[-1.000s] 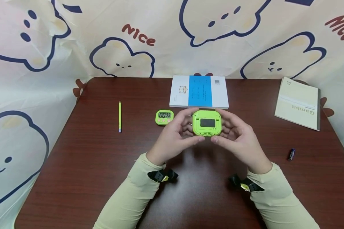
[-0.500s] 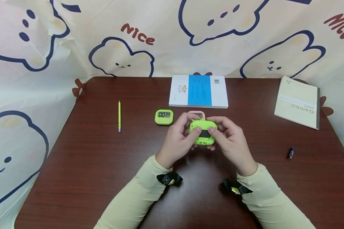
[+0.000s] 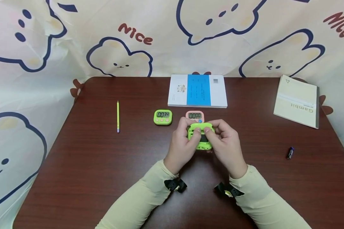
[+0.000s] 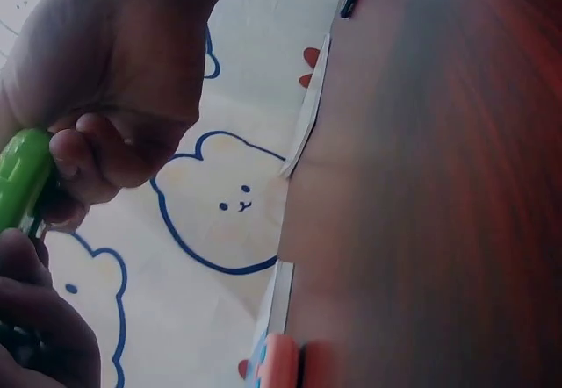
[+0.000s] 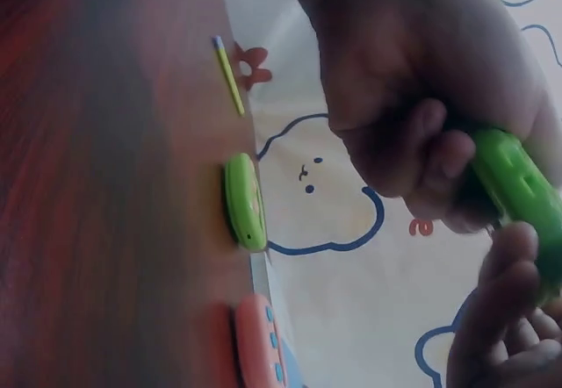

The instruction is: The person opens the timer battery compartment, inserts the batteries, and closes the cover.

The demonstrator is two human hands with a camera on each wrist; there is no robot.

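Both hands hold a bright green digital timer (image 3: 203,146) above the middle of the table, its back with a dark rectangle turned up. My left hand (image 3: 181,148) grips its left side, thumb pressing on the back. On the right side, my right hand (image 3: 228,149) grips it the same way. In the wrist views, curled fingers lie around the green casing (image 5: 518,186); its display is hidden. Just beyond the hands stands a pink timer (image 3: 195,115) reading 00:00. A second green timer (image 3: 162,117), reading 00:34, sits left of it.
A yellow pencil (image 3: 118,116) lies at the left. Behind the timers is a white and blue book (image 3: 177,90). A cream book (image 3: 296,101) lies at the back right, with a small dark battery (image 3: 290,153) nearer. A patterned cloth (image 3: 160,19) hangs behind the table.
Both hands have drawn the held green timer down and nearer, and the thumbs have moved onto its back. The pink timer has come into view. The other green timer went from 00:33 to 00:34.
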